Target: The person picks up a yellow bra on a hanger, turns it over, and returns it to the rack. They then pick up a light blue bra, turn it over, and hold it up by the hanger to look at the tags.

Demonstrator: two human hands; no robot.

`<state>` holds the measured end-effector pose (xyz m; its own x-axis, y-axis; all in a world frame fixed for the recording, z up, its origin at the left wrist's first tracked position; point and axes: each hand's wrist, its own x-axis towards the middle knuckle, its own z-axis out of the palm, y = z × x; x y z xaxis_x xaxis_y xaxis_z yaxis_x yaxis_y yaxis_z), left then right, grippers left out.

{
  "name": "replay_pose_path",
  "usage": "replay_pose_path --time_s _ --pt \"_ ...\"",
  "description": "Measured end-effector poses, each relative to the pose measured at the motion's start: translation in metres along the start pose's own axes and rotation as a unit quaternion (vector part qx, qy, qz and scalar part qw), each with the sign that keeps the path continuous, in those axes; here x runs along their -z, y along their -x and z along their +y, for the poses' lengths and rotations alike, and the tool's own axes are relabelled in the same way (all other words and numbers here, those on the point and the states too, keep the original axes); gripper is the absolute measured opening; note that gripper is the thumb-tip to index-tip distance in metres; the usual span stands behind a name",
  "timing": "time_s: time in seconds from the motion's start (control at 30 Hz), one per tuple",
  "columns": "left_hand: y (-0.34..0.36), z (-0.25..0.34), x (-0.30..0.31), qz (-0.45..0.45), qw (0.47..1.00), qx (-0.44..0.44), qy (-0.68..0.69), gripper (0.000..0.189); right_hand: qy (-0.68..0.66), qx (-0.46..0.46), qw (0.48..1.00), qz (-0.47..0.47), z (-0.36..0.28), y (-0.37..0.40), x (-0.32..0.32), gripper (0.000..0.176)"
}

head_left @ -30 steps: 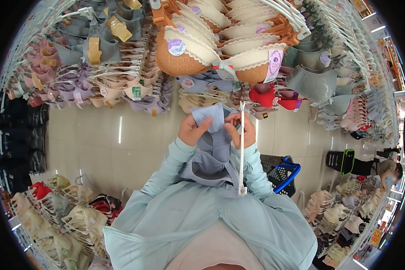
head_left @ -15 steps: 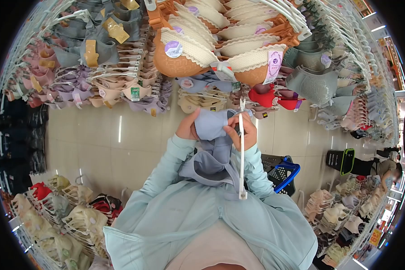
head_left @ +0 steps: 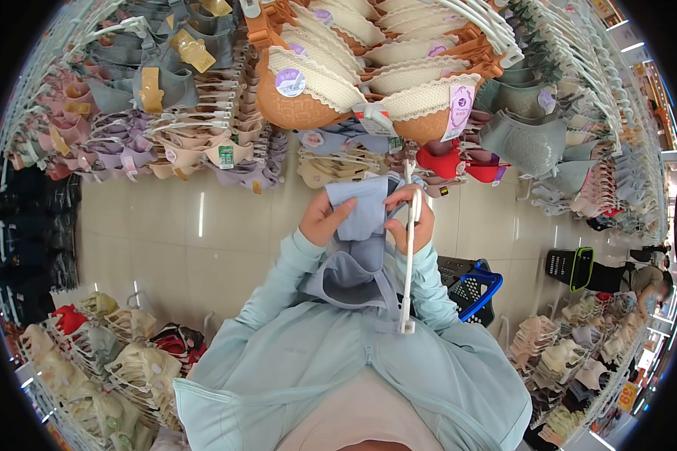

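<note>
One blue-grey bra [head_left: 359, 216] is clamped by the left hand [head_left: 323, 219] at ten o'clock and right hand [head_left: 414, 222] at two; hold it taut, white hanger [head_left: 408, 282] steady.

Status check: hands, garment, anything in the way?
Left hand gripping grey-blue bra; right hand holding white hanger. Bra's upper part between hands. No visible obstruction; lace-trimmed bras hang ahead.
</note>
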<state>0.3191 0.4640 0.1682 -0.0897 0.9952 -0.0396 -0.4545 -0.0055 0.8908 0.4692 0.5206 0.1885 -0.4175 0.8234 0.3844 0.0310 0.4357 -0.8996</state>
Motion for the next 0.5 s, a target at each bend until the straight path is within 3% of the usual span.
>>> replay_pose_path --time_s 0.07,0.23,0.4,0.47,0.5 --pt "0.002 0.002 -0.002 -0.003 0.999 -0.014 -0.038 0.027 0.005 -0.009 1.000 0.014 -0.002 -0.001 -0.001 0.043" --pt "0.007 0.005 -0.002 -0.025 0.999 0.010 -0.040 0.026 -0.042 -0.098 0.993 0.043 -0.014 0.002 -0.009 0.039" --pt "0.007 0.008 -0.002 -0.023 0.999 0.020 -0.030 0.027 0.007 -0.035 0.998 0.053 -0.002 0.004 -0.011 0.033" --pt "0.003 0.008 0.000 0.041 0.974 0.140 0.176 0.027 0.025 -0.006 0.998 0.054 -0.004 0.005 -0.011 0.031" --pt "0.002 0.007 0.002 0.041 0.973 0.141 0.176 0.027 0.022 -0.008 0.998 0.052 -0.006 0.004 -0.011 0.030"
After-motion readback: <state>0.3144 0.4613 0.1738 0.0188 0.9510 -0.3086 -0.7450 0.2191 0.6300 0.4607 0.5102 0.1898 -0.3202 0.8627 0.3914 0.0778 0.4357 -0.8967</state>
